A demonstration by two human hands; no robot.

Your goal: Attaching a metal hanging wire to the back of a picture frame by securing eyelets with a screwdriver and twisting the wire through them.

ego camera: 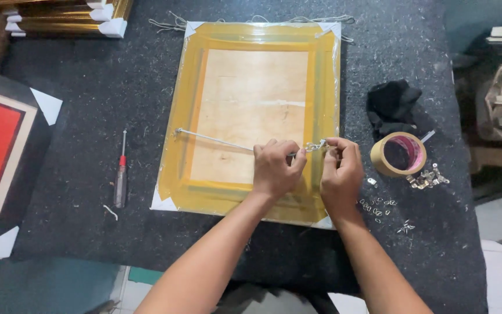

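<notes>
Pinching a thin cord [216,140] at the right rail of a plastic-wrapped gold frame [251,116] lying face down on the table [88,221], both hands [277,168] [341,171] close narrowly on it, perhaps at a small metal hanger. Cord looks light and limp; best gripped near its end.

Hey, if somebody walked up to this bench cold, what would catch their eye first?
Probably the big yellow frame, lying back-up in clear wrap at the middle of the dark table. Both hands meet at its right rail: the left hand and right hand pinch a cord stretched across the backing. After that, the tape roll and scattered metal bits to the right, and the red-handled screwdriver to the left.
</notes>
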